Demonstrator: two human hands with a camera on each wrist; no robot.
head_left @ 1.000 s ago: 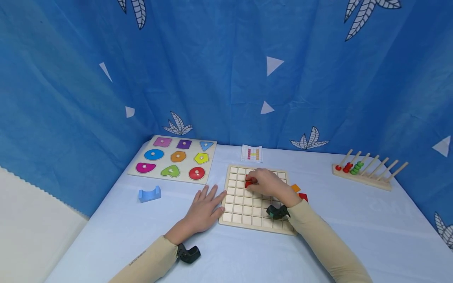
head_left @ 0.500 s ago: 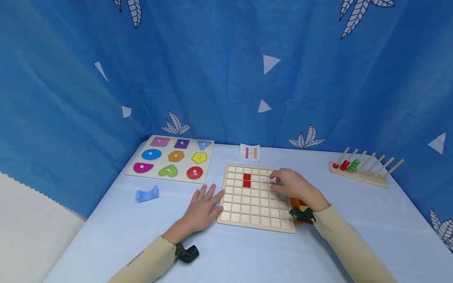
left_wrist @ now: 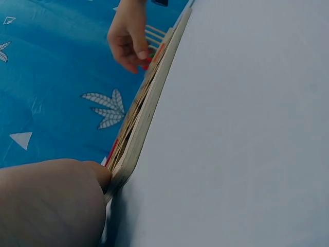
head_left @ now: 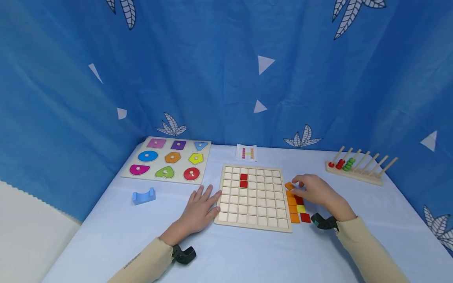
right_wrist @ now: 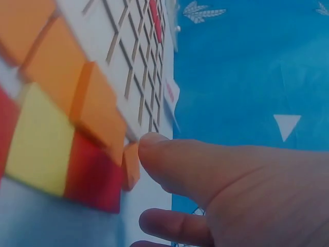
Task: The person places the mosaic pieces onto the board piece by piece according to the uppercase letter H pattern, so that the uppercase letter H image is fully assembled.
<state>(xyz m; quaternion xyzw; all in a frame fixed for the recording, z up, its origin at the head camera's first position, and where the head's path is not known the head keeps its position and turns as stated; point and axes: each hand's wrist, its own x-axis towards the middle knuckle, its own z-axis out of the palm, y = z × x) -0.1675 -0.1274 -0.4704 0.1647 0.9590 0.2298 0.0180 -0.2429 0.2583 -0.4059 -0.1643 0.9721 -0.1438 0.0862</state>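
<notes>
A wooden grid board (head_left: 262, 204) lies flat on the table, with two red square tiles (head_left: 243, 180) one above the other in its upper left part. My left hand (head_left: 198, 211) rests at the board's left edge, fingers spread. Beyond the right edge, my right hand (head_left: 316, 191) is over the loose tiles, its fingertips near an orange tile (head_left: 289, 186) at the far end. In the right wrist view the thumb (right_wrist: 175, 162) and fingers are apart and nothing shows between them. Several orange tiles (head_left: 292, 209), a yellow tile (head_left: 301, 208) and red tiles (head_left: 305, 217) lie along that edge.
Behind the board lies a small pattern card (head_left: 246, 153). A knobbed shape puzzle (head_left: 182, 169) is at the back left, with a blue curved block (head_left: 143, 196) in front. A bead-peg stand (head_left: 354, 175) is at the back right. A blue curtain (head_left: 198, 78) hangs behind.
My right hand has let go of the red tile on the board and moved right, off the board to the loose tiles. Both red tiles now show uncovered. My left hand stays at the board's edge.
</notes>
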